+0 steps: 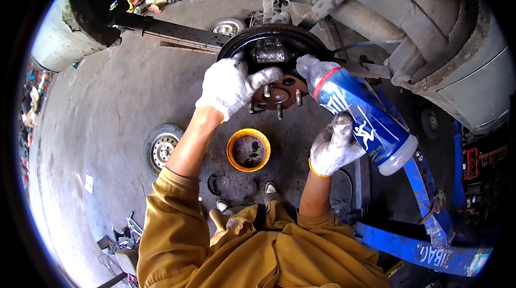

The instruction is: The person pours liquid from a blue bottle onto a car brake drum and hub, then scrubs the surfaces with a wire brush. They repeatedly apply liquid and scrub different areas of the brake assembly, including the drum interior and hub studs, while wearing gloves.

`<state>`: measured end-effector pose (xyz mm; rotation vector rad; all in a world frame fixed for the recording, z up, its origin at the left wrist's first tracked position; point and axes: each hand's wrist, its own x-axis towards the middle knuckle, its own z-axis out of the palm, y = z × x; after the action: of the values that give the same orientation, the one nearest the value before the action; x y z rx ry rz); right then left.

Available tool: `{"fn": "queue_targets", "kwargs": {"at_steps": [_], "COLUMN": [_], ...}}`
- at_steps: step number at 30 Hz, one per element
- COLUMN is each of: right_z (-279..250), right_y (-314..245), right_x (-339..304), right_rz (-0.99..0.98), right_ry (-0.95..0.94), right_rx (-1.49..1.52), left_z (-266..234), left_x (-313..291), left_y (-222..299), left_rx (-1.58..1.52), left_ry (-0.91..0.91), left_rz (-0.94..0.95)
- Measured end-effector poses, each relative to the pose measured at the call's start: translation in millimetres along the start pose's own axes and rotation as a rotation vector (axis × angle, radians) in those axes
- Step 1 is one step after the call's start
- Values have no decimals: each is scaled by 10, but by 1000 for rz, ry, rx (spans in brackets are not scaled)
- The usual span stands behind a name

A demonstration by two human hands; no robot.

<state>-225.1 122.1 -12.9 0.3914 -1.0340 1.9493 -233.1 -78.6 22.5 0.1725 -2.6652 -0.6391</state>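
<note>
In a dirty pale glove, my right hand (337,145) is wrapped round a clear plastic bottle (365,113) with a blue label and red band. The bottle is tilted, its neck end at the right side of the brake backing plate (236,45). My gloved left hand (230,85) lies against the plate's left side, thumb stretched out and apart from the fingers; its fingertips are hard to make out. Between the hands is a rusty wheel hub (279,95) with several studs. A dark cylindrical part (271,53) sits above the hub.
On the floor below the hub stands a yellow-rimmed tub (248,131) with dark residue inside. Wheels lie to the left (163,149) and behind the plate (226,27). A blue metal frame (424,191) rises at the right. The vehicle's underbody (371,19) hangs overhead.
</note>
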Motion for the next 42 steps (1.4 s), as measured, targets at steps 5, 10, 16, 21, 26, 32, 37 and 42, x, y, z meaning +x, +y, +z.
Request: {"fn": "queue_targets", "kwargs": {"at_steps": [5,10,16,21,26,32,37,42], "right_z": [19,42,73,93,145,-240,203,277], "right_y": [-18,13,43,90,81,55,142,134], "right_x": [-42,-40,-70,31,260,835,1021,1140], "right_rz": [54,20,42,-3,-146,368,849,870], "right_ry": [17,-2,-9,78,42,-623,-964,-1124], "right_rx": [53,60,94,-58,-232,-340,-107,-282], "left_z": [-58,-130,-146,-162,-210,-300,-148,-76], "left_x": [21,27,51,47,41,56,48,78], "left_y": [37,44,19,9,46,129,-88,-141], "left_rx": [26,37,25,-30,-70,-83,-163,-51], "left_ry": [-24,-69,-113,-127,-130,-164,-100,26], "left_rz": [5,26,32,41,43,53,125,234]}}
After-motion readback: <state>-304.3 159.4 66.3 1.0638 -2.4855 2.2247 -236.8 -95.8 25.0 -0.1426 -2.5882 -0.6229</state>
